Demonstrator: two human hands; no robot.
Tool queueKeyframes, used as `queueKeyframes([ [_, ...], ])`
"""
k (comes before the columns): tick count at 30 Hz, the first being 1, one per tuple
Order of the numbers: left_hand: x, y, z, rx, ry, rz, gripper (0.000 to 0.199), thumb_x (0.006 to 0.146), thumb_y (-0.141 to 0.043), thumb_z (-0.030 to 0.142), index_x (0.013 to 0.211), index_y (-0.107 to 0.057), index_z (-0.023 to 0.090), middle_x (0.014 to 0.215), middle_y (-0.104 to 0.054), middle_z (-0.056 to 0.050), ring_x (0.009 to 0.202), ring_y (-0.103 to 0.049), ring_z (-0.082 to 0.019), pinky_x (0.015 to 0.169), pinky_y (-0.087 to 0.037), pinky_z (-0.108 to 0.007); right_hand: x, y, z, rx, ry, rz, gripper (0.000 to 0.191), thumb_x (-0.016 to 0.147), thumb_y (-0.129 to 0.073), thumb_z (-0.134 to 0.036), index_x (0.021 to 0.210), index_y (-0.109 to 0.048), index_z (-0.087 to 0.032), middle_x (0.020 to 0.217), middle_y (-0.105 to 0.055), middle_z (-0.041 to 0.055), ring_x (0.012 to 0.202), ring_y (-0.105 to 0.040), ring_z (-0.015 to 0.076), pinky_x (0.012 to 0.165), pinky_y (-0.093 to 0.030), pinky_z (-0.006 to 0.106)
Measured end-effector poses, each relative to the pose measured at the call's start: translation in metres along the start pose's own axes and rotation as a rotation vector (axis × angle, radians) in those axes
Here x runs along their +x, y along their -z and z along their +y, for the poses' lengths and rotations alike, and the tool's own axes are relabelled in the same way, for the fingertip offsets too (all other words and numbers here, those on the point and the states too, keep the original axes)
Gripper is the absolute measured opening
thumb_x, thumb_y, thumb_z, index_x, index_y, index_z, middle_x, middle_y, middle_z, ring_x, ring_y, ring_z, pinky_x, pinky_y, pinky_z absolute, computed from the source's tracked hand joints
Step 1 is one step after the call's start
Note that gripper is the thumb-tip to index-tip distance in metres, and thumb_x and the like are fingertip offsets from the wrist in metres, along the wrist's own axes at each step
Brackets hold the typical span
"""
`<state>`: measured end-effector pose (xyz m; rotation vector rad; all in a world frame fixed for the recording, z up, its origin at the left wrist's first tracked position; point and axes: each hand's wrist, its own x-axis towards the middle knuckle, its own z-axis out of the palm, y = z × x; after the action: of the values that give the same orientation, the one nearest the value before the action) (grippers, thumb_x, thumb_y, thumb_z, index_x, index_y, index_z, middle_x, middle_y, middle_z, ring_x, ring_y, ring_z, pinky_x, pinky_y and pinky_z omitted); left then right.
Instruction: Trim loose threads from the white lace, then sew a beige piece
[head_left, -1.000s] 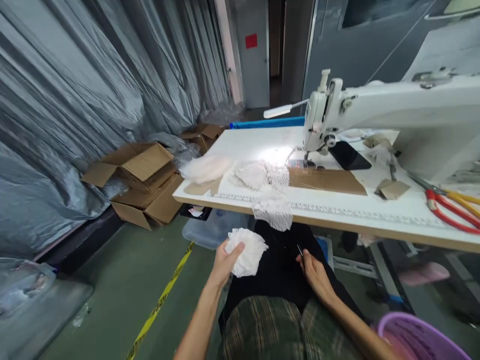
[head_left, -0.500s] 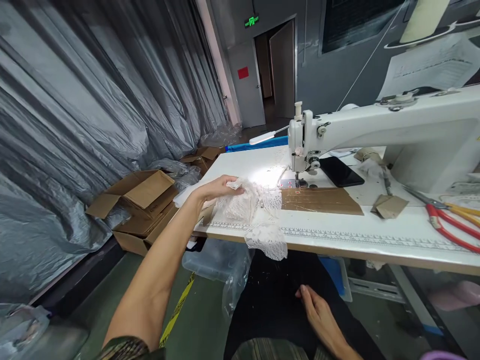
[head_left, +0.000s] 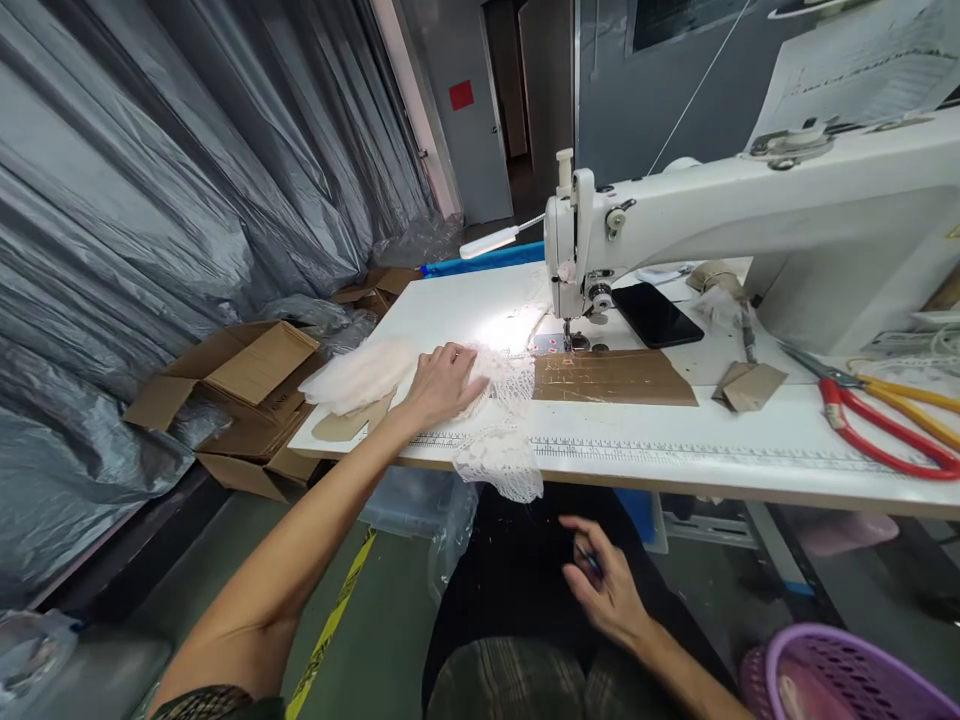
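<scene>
White lace fabric [head_left: 501, 460] lies left of the sewing machine's needle and hangs over the table's front edge. My left hand [head_left: 444, 385] rests palm down on the lace, its fingers spread a little. Above my lap, my right hand [head_left: 604, 585] has its fingers curled round a small dark object [head_left: 590, 562], too small to make out. The white sewing machine [head_left: 570, 250] stands behind a brown strip [head_left: 615, 378] on the table. A pale sheer piece [head_left: 360, 375] lies left of my left hand.
Red-handled scissors [head_left: 885, 435], a black phone [head_left: 658, 314] and a brown paper scrap [head_left: 748, 386] are on the right. Open cardboard boxes [head_left: 259, 365] stand left of the table. A purple basket [head_left: 847, 650] is at the lower right.
My left hand has gone from gripping the lace's raised edge to lying flat on it. My right hand has lifted from my lap, showing the small dark object. The view has shifted.
</scene>
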<state>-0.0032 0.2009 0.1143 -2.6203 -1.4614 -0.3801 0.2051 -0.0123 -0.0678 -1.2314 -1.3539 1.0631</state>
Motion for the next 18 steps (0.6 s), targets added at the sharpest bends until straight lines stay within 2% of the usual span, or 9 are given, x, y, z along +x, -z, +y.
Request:
queueKeyframes([
  [2,-0.003,-0.008,-0.003,0.092,-0.029,0.014,0.038,0.091,-0.046,0.041,0.120,-0.054,0.017,0.117,-0.055,-0.016,0.104,-0.051,-0.030,0.088,-0.036,-0.042,0.017,-0.005,-0.020,-0.003,0.017,-0.044,0.044,0.076,-0.064,-0.047,0.110,-0.060,-0.021,0.059,-0.038,-0.0060,0.051,-0.038,0.0118,0.051,-0.034,0.024],
  [5,0.000,-0.011,-0.012,0.109,-0.038,0.041,0.036,0.093,-0.044,0.037,0.121,-0.054,0.017,0.118,-0.055,-0.016,0.105,-0.051,-0.030,0.087,-0.037,-0.041,0.039,-0.018,-0.047,0.009,0.042,-0.063,0.025,0.079,-0.062,-0.045,0.081,-0.059,-0.020,0.057,-0.032,-0.0061,0.051,-0.031,0.0099,0.049,-0.028,0.023],
  [7,-0.002,-0.006,-0.011,0.059,-0.049,0.120,0.037,0.092,-0.046,0.037,0.121,-0.053,0.016,0.122,-0.054,-0.017,0.111,-0.050,-0.031,0.090,-0.036,-0.043,0.045,-0.024,-0.060,0.050,0.046,-0.025,0.030,0.083,-0.057,-0.044,0.065,-0.050,-0.020,0.056,-0.030,-0.0054,0.052,-0.029,0.0097,0.049,-0.026,0.023],
  [9,-0.014,0.004,0.000,-0.049,-0.071,0.244,0.037,0.091,-0.048,0.036,0.121,-0.054,0.015,0.124,-0.055,-0.017,0.115,-0.050,-0.030,0.094,-0.036,-0.043,0.044,-0.026,-0.068,0.097,0.047,0.046,0.035,0.084,-0.055,-0.042,0.059,-0.043,-0.020,0.056,-0.031,-0.0047,0.053,-0.029,0.0099,0.049,-0.027,0.023],
  [11,-0.037,0.012,0.018,-0.215,-0.095,0.355,0.033,0.090,-0.051,0.034,0.117,-0.058,0.016,0.118,-0.060,-0.014,0.111,-0.054,-0.027,0.093,-0.039,-0.039,0.038,-0.021,-0.074,0.111,0.064,0.084,0.037,0.083,-0.057,-0.041,0.058,-0.040,-0.020,0.056,-0.032,-0.0044,0.054,-0.030,0.0099,0.050,-0.028,0.022],
  [14,-0.085,0.011,0.048,-0.498,-0.055,0.468,0.020,0.088,-0.055,0.032,0.098,-0.066,0.020,0.098,-0.067,-0.008,0.093,-0.062,-0.022,0.082,-0.046,-0.031,0.019,-0.010,-0.082,0.052,0.119,0.030,0.041,0.083,-0.059,-0.038,0.055,-0.035,-0.020,0.054,-0.032,-0.0047,0.051,-0.029,0.0089,0.049,-0.027,0.022],
  [16,-0.117,-0.003,0.067,-0.671,0.102,0.532,0.020,0.087,-0.057,0.034,0.076,-0.067,0.020,0.079,-0.067,-0.005,0.077,-0.062,-0.019,0.076,-0.046,-0.030,0.003,-0.003,-0.087,-0.016,0.178,-0.038,0.044,0.084,-0.059,-0.036,0.054,-0.033,-0.020,0.051,-0.030,-0.0052,0.049,-0.028,0.0081,0.048,-0.025,0.023],
  [17,-0.131,-0.013,0.077,-0.783,0.193,0.514,0.027,0.087,-0.057,0.037,0.068,-0.066,0.020,0.071,-0.065,-0.004,0.071,-0.060,-0.018,0.074,-0.045,-0.029,-0.005,0.000,-0.089,-0.043,0.222,-0.079,0.044,0.085,-0.059,-0.035,0.053,-0.033,-0.019,0.050,-0.029,-0.0054,0.048,-0.027,0.0078,0.047,-0.024,0.023],
  [18,-0.143,-0.025,0.086,-0.927,0.265,0.440,0.031,0.086,-0.057,0.042,0.067,-0.067,0.020,0.069,-0.065,-0.004,0.070,-0.061,-0.019,0.075,-0.046,-0.030,-0.013,0.001,-0.091,-0.061,0.276,-0.128,0.042,0.086,-0.058,-0.033,0.053,-0.035,-0.019,0.050,-0.029,-0.0055,0.047,-0.027,0.0076,0.047,-0.023,0.024],
])
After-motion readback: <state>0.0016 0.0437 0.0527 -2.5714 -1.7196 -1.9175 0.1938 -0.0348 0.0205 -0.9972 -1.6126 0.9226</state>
